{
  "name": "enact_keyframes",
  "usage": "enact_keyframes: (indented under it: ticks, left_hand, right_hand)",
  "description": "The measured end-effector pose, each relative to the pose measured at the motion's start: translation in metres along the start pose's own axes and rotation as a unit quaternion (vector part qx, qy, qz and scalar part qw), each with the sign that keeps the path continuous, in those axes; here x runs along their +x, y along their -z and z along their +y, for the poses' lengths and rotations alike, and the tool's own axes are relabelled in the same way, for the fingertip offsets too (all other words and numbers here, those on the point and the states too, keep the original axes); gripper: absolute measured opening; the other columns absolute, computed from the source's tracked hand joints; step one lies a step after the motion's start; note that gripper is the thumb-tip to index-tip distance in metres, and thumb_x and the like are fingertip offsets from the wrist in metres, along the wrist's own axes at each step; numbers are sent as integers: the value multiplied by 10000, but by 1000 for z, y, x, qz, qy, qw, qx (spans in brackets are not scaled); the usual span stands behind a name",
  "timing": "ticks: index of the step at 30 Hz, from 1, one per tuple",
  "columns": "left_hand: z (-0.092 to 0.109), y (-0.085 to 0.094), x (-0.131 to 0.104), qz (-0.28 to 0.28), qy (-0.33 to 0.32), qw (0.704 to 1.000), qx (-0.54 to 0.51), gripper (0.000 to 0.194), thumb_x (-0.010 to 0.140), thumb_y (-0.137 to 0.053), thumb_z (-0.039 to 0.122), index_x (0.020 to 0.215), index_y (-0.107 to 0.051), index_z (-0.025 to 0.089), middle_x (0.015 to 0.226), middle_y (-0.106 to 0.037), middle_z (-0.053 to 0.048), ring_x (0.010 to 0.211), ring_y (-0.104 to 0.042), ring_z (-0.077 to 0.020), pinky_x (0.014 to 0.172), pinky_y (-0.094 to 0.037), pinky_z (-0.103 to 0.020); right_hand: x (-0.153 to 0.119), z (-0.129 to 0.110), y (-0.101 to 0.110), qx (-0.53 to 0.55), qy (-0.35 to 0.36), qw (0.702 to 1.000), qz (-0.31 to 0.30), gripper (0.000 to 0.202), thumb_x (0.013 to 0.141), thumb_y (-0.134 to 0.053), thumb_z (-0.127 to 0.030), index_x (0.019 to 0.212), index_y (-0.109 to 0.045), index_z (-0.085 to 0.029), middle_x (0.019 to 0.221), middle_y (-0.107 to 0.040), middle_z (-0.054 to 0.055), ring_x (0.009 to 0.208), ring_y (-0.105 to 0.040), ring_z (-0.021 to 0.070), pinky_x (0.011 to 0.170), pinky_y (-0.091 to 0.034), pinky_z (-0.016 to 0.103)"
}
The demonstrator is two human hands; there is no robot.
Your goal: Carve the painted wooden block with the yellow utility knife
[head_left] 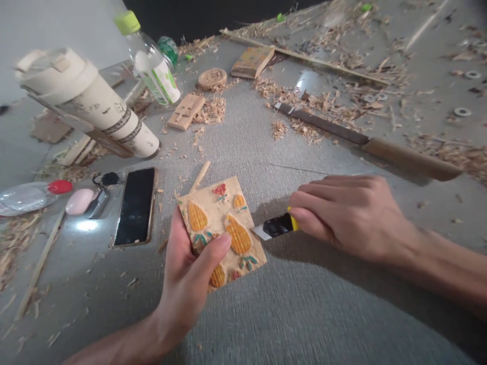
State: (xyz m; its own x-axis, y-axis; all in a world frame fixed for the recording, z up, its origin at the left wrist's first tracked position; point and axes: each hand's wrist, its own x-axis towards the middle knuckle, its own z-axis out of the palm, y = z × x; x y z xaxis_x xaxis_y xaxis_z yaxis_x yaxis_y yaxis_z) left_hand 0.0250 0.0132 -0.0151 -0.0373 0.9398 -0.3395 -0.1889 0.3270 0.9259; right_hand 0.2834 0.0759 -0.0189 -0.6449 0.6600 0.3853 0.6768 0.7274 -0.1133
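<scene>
My left hand (194,263) grips a square carved wooden block (228,205) by its lower left side, thumb lying across the face. Raised orange carrot-like shapes with teal leaves and a red shape stand out on that pale face. My right hand (338,215) is closed around a yellow and black utility knife (279,226). Its blade points left, with the tip at or very near the block's right edge; I cannot tell whether they touch. A thin wooden stick (200,175) lies just behind the block.
A phone (135,207), a pink rounded object (79,202) and a cream tumbler (110,109) are on the left. Behind stand a green-capped bottle (155,71) and carved wood pieces (186,111). A file (327,121) with a wooden handle lies right, among shavings (297,132).
</scene>
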Motion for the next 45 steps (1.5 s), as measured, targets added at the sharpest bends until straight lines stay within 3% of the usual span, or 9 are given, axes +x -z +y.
enact_keyframes:
  ticks: [5, 11, 14, 22, 26, 28, 33, 39, 45]
  left_hand:
    - [-2, -2, 0, 6, -5, 1000, 8, 585, 911, -808, 298, 1421, -530, 364, 1270, -735, -21, 971, -789, -209, 731, -688, -282]
    - [-2, -4, -5, -10, 36, 999, 6, 647, 914, -796, 319, 1473, -472, 366, 1268, -751, -42, 926, -801, -227, 649, -684, -286]
    - [0, -5, -5, -2, 27, 1000, 9, 662, 896, -815, 310, 1472, -491, 348, 1305, -742, -56, 980, -796, -241, 712, -697, -309]
    - [2, -5, 6, -11, -11, 1000, 16, 588, 933, -766, 272, 1451, -493, 325, 1320, -727, -64, 1017, -791, -253, 753, -701, -341]
    - [9, 1, 14, -25, -67, 994, 88, 579, 942, -752, 267, 1453, -490, 344, 1400, -687, -46, 1195, -727, -271, 893, -674, -359]
    - [15, 5, 20, -17, -111, 982, 152, 609, 924, -764, 260, 1463, -492, 344, 1415, -670, -34, 1227, -702, -266, 967, -642, -359]
    - [24, 14, 31, -16, -180, 938, 294, 773, 849, -800, 221, 1535, -463, 336, 1360, -666, -49, 1109, -717, -260, 951, -626, -368]
    - [18, 24, 35, -50, -87, 952, 290, 861, 778, -890, 214, 1527, -471, 295, 1047, -790, -55, 843, -776, -274, 711, -644, -338]
    - [26, 25, 46, -116, -118, 914, 372, 681, 832, -846, 296, 1477, -631, 255, 1381, -735, -96, 1263, -696, -358, 1092, -566, -443]
  right_hand:
    - [1, -6, -1, -2, 0, 1000, -23, 498, 1155, -326, -373, 786, -622, -218, 642, -604, -24, 569, -570, 138, 579, -310, 329]
    - [3, -3, -1, -67, -18, 997, 35, 495, 1146, -355, -362, 762, -630, -214, 667, -667, -6, 596, -594, 142, 577, -326, 334]
    - [4, 3, 3, -74, -19, 996, 46, 504, 1142, -359, -387, 747, -624, -222, 678, -687, -4, 610, -593, 144, 581, -344, 330]
    - [1, 4, 0, 38, -36, 997, -49, 542, 1152, -284, -470, 781, -594, -225, 631, -603, -9, 537, -516, 135, 545, -252, 323]
    - [-3, 7, -2, 123, -64, 983, -119, 519, 1054, -420, -709, 1020, -593, -221, 611, -540, -49, 474, -432, 131, 504, -209, 302]
    - [-4, 10, -1, 141, -44, 981, -129, 483, 1063, -435, -681, 1068, -587, -223, 678, -576, -37, 513, -459, 131, 519, -231, 301]
    - [0, 7, -2, 106, -32, 985, -131, 500, 1145, -287, -525, 928, -621, -224, 727, -615, -4, 573, -495, 133, 568, -237, 323]
    - [10, -9, -9, 22, -117, 980, -158, 777, 1099, -138, -679, 751, -658, -217, 585, -596, 11, 466, -400, 133, 555, -137, 338]
    - [19, -18, -7, -11, -141, 966, -218, 732, 1110, -239, -638, 798, -763, -233, 638, -695, 39, 448, -428, 133, 562, -118, 343]
